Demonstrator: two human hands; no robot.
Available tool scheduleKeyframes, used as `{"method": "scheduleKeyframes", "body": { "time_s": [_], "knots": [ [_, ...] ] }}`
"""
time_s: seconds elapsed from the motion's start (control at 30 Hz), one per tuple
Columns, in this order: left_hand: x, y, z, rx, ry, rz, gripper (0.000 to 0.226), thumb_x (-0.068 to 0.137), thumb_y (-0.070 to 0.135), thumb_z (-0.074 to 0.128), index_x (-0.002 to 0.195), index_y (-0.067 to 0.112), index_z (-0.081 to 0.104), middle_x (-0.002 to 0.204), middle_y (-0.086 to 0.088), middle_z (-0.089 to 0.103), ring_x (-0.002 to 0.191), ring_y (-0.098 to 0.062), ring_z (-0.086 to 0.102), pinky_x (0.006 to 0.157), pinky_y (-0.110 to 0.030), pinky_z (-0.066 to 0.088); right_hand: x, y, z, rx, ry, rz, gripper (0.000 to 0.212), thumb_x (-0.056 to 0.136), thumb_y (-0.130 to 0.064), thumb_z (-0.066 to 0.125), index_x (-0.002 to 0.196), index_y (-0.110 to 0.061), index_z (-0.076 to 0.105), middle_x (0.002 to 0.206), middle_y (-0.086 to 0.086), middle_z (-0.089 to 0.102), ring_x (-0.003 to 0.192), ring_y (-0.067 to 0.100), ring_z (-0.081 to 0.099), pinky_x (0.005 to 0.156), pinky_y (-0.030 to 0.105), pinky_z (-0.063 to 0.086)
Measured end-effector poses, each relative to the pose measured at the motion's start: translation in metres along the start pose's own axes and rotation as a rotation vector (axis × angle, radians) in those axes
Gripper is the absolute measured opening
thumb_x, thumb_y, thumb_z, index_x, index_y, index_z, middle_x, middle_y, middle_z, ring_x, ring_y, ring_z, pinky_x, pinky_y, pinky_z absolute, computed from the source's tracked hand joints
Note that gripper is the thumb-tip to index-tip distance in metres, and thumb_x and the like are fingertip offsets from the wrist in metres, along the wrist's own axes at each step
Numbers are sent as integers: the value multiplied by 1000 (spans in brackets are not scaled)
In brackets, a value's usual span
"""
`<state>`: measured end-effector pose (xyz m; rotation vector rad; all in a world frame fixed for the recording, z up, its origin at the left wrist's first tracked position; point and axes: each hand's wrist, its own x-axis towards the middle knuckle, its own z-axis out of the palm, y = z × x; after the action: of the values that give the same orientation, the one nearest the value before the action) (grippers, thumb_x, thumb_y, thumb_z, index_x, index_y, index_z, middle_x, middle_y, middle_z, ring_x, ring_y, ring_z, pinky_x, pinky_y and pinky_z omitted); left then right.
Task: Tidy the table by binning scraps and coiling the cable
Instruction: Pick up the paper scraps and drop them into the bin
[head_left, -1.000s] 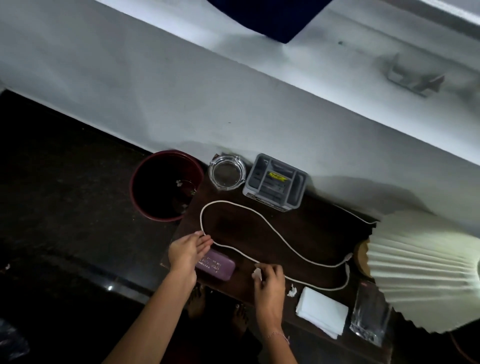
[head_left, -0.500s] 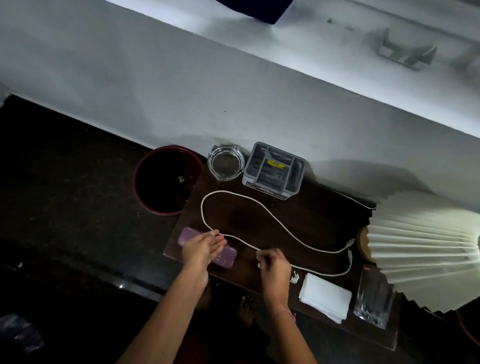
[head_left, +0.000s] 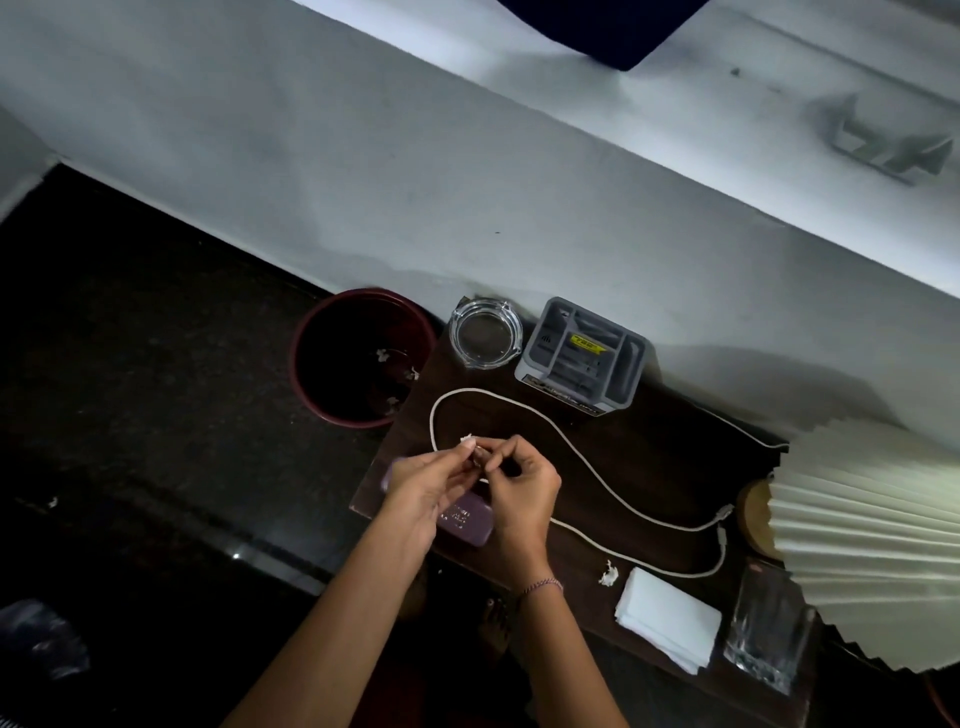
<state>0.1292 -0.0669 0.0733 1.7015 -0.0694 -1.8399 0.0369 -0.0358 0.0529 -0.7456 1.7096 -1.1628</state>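
Note:
My left hand (head_left: 423, 491) and my right hand (head_left: 522, 488) meet fingertip to fingertip above the table's left part. A small white paper scrap (head_left: 466, 440) sticks out where the fingers meet, and both hands pinch there. The white cable (head_left: 587, 460) lies loose on the dark wooden table (head_left: 670, 467), looping from beside my hands round to its plugs near the lamp. Another paper scrap (head_left: 608, 574) lies near the front edge. The dark red bin (head_left: 306, 387) stands on the floor left of the table with a few scraps inside.
A purple case (head_left: 467, 522) lies under my hands. At the back stand a glass ashtray (head_left: 485, 332) and a grey organiser (head_left: 582, 358). To the right are a white napkin stack (head_left: 667, 623), a drinking glass (head_left: 769, 639) and a pleated lamp shade (head_left: 872, 545).
My right hand lifted from the table's front edge with a scrap and moved left. My left hand came off the purple case and rose to meet it.

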Motion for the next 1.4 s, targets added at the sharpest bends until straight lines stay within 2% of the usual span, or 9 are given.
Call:
{"method": "scheduleKeyframes", "body": {
  "time_s": [0.13, 0.33, 0.43, 0.6, 0.83, 1.0, 1.1, 1.23, 1.4],
  "knots": [
    [8, 13, -12, -60, 6, 50, 7, 80, -3, 63, 74, 1, 66, 56, -5, 70, 52, -9, 68, 54, -16, 56, 3, -2, 17, -113, -106, -78, 30, 72, 17, 54, 62, -12, 55, 85, -9, 73, 88, 4, 68, 79, 14, 52],
    [26, 32, -27, -62, 153, 118, 12, 74, -9, 67, 77, 2, 68, 68, -6, 70, 63, -12, 68, 54, -12, 54, 5, -4, 46, -121, -210, -143, 27, 83, 4, 54, 83, -21, 63, 100, -8, 72, 100, 2, 65, 90, 19, 51],
    [37, 46, -32, -76, 206, 156, 18, 77, -11, 63, 69, 5, 62, 51, -2, 68, 46, -7, 66, 47, -11, 51, 1, 0, 58, -108, -143, -137, 28, 85, 0, 53, 84, -25, 64, 100, -9, 71, 101, 5, 64, 91, 25, 51],
    [57, 79, -42, -77, 284, 217, 15, 79, -10, 62, 93, -10, 62, 69, -10, 61, 40, -2, 62, 45, -10, 50, -2, 10, 63, -122, -23, -65, 29, 86, -1, 53, 83, -27, 65, 94, -11, 71, 95, 6, 66, 86, 31, 54],
    [82, 115, -51, -39, 323, 267, 27, 81, -16, 54, 108, -12, 58, 92, -20, 60, 65, -17, 61, 61, -17, 57, 1, 14, 66, -154, -58, -1, 33, 88, 2, 52, 86, -28, 64, 94, -11, 70, 91, 4, 66, 80, 19, 53],
    [98, 118, -58, 114, 364, 227, 40, 85, -15, 46, 122, -4, 52, 85, -10, 60, 67, -11, 57, 68, -22, 52, 3, 14, 67, -140, -54, 25, 40, 87, 3, 52, 82, -35, 63, 94, -11, 69, 91, 2, 65, 79, 15, 52],
    [99, 111, -61, 154, 384, 224, 39, 85, -15, 47, 123, -4, 52, 96, -14, 60, 70, -11, 59, 68, -20, 52, 1, 15, 65, -152, -35, 32, 39, 87, 4, 52, 83, -33, 63, 94, -11, 69, 91, 2, 65, 79, 17, 53],
    [92, 91, -56, 153, 355, 200, 36, 84, -14, 49, 119, -4, 54, 79, -7, 62, 68, -11, 60, 62, -18, 53, -3, 18, 55, -169, 14, 27, 38, 86, 6, 52, 84, -31, 64, 91, -11, 68, 90, 2, 65, 79, 19, 53],
    [81, 62, -40, 169, 302, 174, 32, 85, -10, 52, 116, -3, 57, 85, -8, 64, 78, -17, 64, 74, -24, 52, -8, 20, 30, -234, 123, -11, 44, 84, 8, 52, 79, -35, 60, 91, -10, 66, 90, 2, 63, 80, 14, 49]
  ]
}}
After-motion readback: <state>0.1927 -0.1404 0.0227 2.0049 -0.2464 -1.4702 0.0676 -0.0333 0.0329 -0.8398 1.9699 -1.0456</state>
